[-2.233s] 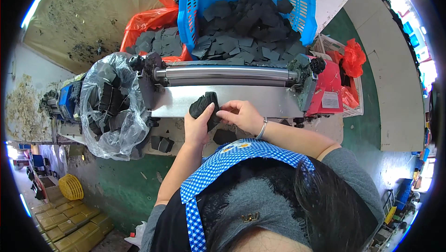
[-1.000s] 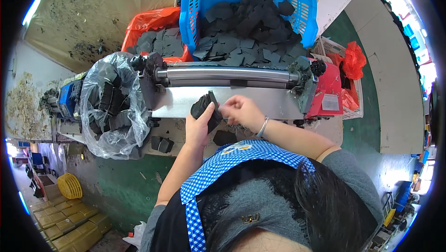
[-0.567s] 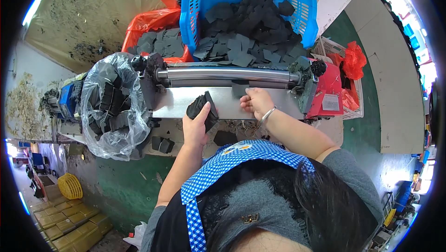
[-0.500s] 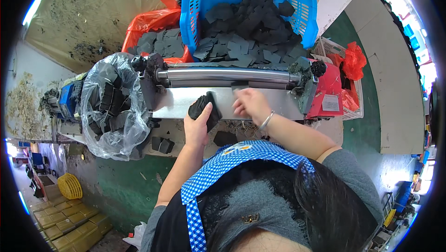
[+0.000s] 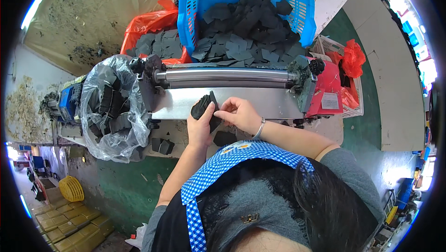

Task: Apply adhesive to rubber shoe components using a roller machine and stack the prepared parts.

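My left hand (image 5: 200, 129) is wrapped round a stack of thin black sheet pieces (image 5: 201, 106), held tilted over the near edge of the metal feed plate (image 5: 179, 101). At the stack's right side, the thumb and fingers of my right hand (image 5: 241, 116) pinch together against a black piece's edge. The fingertips partly hide that edge. Beyond both hands, the steel roller (image 5: 227, 75) of the machine runs across, with bare plate in front of it.
Behind the roller stands a blue basket (image 5: 312, 19) of black pieces, beside a red bag (image 5: 139, 25) holding more. A clear plastic bag (image 5: 134, 135) with black stacks hangs left. Red machine housing (image 5: 327, 84) borders the right end. Loose black pieces (image 5: 225, 138) lie below the plate.
My right hand has moved back from the roller to the stack in my left hand. The black piece that was at the roller is no longer visible on the plate.
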A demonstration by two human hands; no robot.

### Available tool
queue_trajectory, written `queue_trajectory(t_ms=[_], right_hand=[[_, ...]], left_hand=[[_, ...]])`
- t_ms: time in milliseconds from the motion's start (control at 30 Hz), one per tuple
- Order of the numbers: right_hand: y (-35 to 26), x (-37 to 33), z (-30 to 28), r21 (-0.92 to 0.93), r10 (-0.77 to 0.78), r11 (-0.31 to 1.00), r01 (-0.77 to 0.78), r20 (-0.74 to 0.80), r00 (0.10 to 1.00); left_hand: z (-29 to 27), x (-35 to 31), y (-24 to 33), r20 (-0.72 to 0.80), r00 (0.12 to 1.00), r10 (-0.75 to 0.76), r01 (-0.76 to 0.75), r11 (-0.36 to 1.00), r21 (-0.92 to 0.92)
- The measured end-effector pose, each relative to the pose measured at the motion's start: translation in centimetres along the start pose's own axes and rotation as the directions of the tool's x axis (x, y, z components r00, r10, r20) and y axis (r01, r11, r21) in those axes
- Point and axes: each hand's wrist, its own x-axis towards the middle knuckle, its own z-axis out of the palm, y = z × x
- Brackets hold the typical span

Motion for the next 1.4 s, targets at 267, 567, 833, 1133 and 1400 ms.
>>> queue_trajectory(t_ms=[267,567,833,1133,1400], right_hand=[[-0.2,-0.5,0.5,-0.166,-0.125,0.98,0.106,-0.104,0.987],[0.4,-0.2,-0.2,-0.199,-0.178,0.967,0.156,-0.096,0.979],[1.6,1.6,-3.1,0.523,0.412,0.818,-0.24,-0.241,0.878],[-1.3,-1.2,0.2,-0.376,-0.28,0.881,0.287,0.075,0.957],[-1.1,-1.3,0.5,-0.284,-0.195,0.937,0.204,0.059,0.979]], left_hand=[[0.4,-0.4,0.3,0.035,0.999,-0.02,0.022,0.998,-0.063],[-0.1,-1.7,1.8,0.091,0.981,-0.17,0.183,0.97,-0.162],[-0.9,-1.9,2.7,-0.011,0.997,-0.082,0.081,0.994,-0.071],[-1.4,-1.9,0.9,0.004,1.0,-0.021,0.022,0.999,-0.039],[-0.8,-2.4,1.2,-0.031,0.999,-0.044,0.041,0.995,-0.093]])
